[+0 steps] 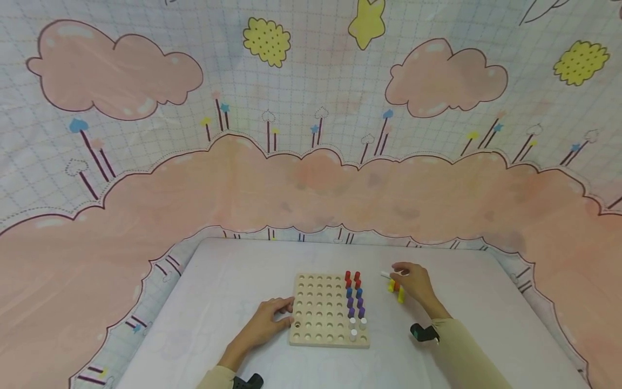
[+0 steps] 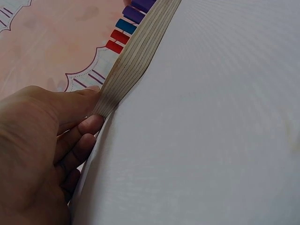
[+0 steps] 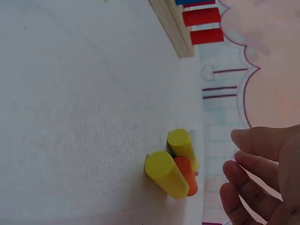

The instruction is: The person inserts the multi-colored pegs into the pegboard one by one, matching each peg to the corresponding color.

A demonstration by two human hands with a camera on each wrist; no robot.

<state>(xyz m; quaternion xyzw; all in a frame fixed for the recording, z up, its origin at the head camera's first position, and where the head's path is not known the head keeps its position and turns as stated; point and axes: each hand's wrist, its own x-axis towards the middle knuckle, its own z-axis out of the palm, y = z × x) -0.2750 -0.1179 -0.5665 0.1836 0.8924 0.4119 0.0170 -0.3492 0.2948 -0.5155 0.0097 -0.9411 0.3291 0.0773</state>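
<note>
Pale wood forms the square, drilled pegboard (image 1: 319, 309), which in the head view lies flat on the white tabletop (image 1: 209, 286), well inside its far edge. The upright cylindrical pegs occupy the two columns along the board's right edge, starting at the far-right corner: red pegs (image 1: 347, 275), blue pegs (image 1: 359, 293), purple pegs (image 1: 360, 313) and white pegs (image 1: 353, 335). Same-coloured pegs sit side by side, probably to keep the colours grouped. The hole at the near-right corner has no peg. The left hand (image 1: 266, 319) rests against the board's left edge, thumb and fingers apart, presumably to prevent sliding. The right hand (image 1: 413, 278) is beyond the right edge, at a loose white cylindrical peg (image 1: 385, 274); contact cannot be confirmed. An orange peg (image 1: 396, 287) and two yellow pegs (image 1: 400, 295) lie beside it, likely kept within easy reach.

In the left wrist view, relaxed fingertips (image 2: 91, 124) touch the board's layered side face near its far end; the fingers do not wrap around it.

In the right wrist view, thumb and fingers stand moderately apart, with nothing visible between them. The yellow and orange pegs form a close cluster on the tabletop, beyond the board's edge.
</note>
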